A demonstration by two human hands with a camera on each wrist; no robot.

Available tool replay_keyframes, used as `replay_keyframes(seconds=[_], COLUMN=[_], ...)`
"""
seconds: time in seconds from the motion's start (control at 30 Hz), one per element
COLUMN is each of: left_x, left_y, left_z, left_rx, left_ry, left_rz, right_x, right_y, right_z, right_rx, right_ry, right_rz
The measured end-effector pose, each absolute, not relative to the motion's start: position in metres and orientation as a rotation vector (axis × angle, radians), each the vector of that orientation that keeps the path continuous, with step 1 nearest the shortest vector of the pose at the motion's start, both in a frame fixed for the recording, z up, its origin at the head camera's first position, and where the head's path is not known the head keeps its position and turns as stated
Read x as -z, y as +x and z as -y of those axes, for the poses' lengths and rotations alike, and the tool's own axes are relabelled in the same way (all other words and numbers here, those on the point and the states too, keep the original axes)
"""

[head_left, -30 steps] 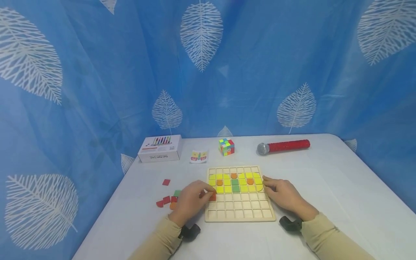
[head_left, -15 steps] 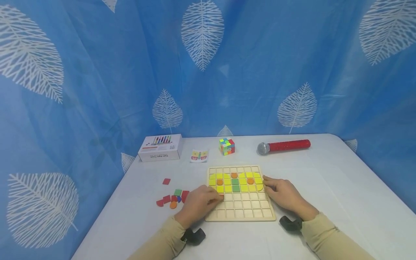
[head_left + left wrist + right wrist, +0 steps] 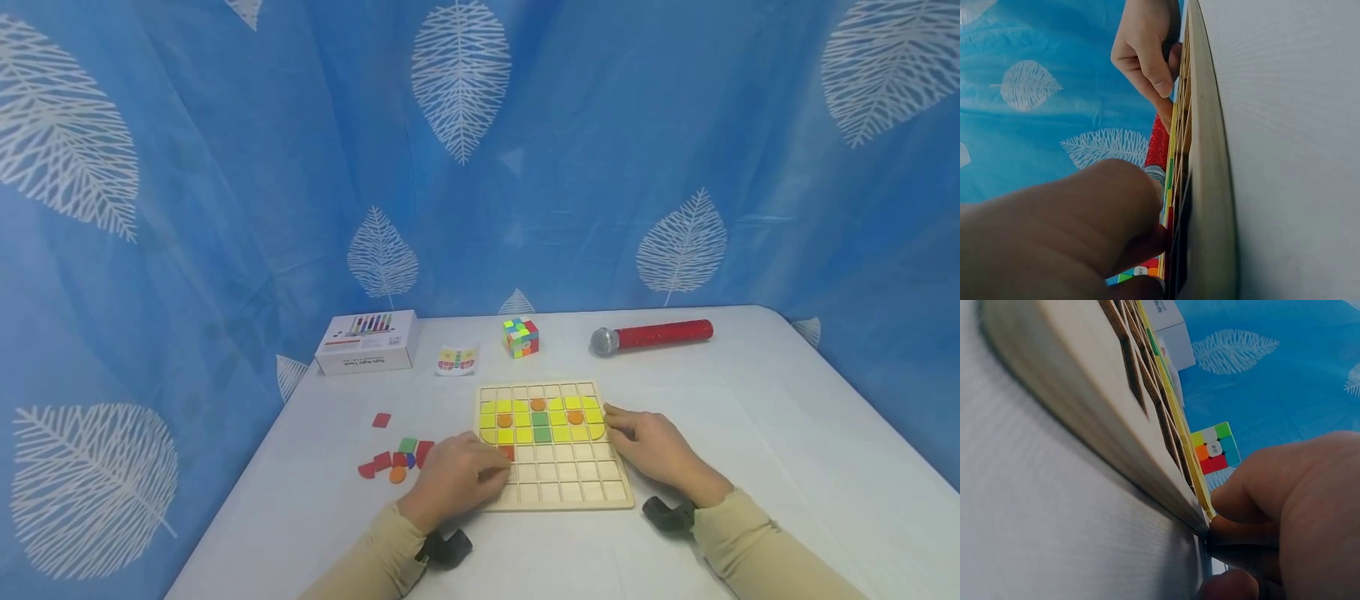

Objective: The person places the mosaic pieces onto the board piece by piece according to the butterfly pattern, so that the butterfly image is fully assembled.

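A wooden grid board (image 3: 532,495) lies on the table with yellow, green and orange tiles in its upper rows. Over the board's left side, my left hand (image 3: 459,479) is lowered with its fingertips just below a red tile (image 3: 507,452). In the left wrist view, one fingertip meets the red tile (image 3: 1170,228) edge-on, and the hand covers the cells to its left. My right hand (image 3: 656,450) pinches the board's right edge. The right wrist view has its fingers (image 3: 1241,490) at the board's corner, beside a yellow tile (image 3: 1194,465).
Loose red tiles (image 3: 382,460), a green tile (image 3: 407,445) and an orange disc (image 3: 397,474) lie left of the board. Behind it are a white box (image 3: 367,342), a pattern card (image 3: 457,360), a puzzle cube (image 3: 521,337) and a red microphone (image 3: 652,335). A blue curtain (image 3: 585,208) hangs behind.
My left hand moved right along the board from the first column, then drew slightly toward me, uncovering the red tile in the second column. The right hand stayed at the board's edge.
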State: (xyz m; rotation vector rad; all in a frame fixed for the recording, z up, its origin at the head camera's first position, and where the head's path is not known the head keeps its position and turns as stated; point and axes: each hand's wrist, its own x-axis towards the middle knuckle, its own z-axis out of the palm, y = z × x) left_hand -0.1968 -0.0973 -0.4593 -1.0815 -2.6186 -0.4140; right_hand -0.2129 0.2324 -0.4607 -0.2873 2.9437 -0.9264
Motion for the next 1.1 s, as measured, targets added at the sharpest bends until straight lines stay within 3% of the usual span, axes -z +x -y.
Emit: replay_keyframes(seconds=[0.43, 0.77, 1.1], left_x=[0.459, 0.432, 0.436], left_y=[-0.196, -0.213, -0.223], left_z=[0.099, 0.157, 0.19], left_rx=[0.508, 0.482, 0.592], left_ry=[-0.983, -0.199, -0.09], left_rz=[2.708, 2.807, 3.105], right_x=[0.464, 0.462, 0.461], right_y=[-0.213, -0.215, -0.214], right_z=[-0.233, -0.234, -0.233], right_rx=[0.927, 0.91, 0.914], right_ry=[-0.287, -0.339, -0.322], right_rz=[-2.951, -2.979, -2.969])
